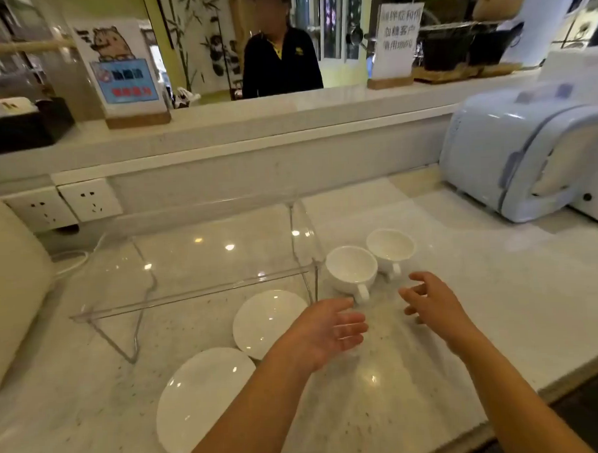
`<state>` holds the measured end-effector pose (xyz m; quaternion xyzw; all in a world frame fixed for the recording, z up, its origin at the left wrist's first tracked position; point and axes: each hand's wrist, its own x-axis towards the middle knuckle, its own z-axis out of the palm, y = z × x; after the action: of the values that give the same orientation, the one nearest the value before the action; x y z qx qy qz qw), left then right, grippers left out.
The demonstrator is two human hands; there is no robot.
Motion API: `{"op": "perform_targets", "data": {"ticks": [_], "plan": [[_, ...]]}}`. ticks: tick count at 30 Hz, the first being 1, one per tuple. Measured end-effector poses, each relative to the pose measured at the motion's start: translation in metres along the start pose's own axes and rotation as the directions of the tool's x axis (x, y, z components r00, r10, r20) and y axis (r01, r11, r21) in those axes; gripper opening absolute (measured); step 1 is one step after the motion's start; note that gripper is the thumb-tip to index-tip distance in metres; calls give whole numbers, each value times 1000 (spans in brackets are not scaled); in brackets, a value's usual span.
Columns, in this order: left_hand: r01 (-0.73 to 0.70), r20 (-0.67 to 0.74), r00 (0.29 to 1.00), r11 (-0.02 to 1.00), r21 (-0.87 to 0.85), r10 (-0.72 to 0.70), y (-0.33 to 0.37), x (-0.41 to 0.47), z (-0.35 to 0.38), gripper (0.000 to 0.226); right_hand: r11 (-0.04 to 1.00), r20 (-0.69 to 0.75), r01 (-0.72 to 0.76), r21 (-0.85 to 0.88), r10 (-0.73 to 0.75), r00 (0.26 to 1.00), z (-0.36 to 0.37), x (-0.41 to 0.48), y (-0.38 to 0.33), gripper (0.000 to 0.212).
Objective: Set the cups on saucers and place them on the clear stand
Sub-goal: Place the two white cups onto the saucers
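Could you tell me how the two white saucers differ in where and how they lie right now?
The far saucer lies partly under the clear stand; the near saucer lies clear of it, closer to the counter edge. The left hand overlaps the far saucer's edge. Both are white, empty, flat.

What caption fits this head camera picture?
Two open hands, left and right, reach toward two white cups beside a clear stand.

The left forearm [263, 392] covers the near saucer's [202, 398] lower right edge. At the frame's left edge a cream appliance [9, 290] is cut off, and the sign [397, 33] text in the upper right is too blurred to read.
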<state>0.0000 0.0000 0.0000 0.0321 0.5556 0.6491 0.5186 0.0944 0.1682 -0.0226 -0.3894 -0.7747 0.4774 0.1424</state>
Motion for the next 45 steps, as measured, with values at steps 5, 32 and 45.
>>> {"op": "perform_targets", "data": {"ticks": [5,32,45], "plan": [[59,-9,998,996,-71,-59,-8,22,16,18,988,85,-51,144,39,996,5,11,10,38],[-187,-350,903,962,199,248,-42,18,29,37,844,185,-168,510,84,979,-12,-10,27,31],[-164,-383,889,955,249,252,-59,-52,10,43,881,159,-158,446,95,983,-30,-65,36,43]]}}
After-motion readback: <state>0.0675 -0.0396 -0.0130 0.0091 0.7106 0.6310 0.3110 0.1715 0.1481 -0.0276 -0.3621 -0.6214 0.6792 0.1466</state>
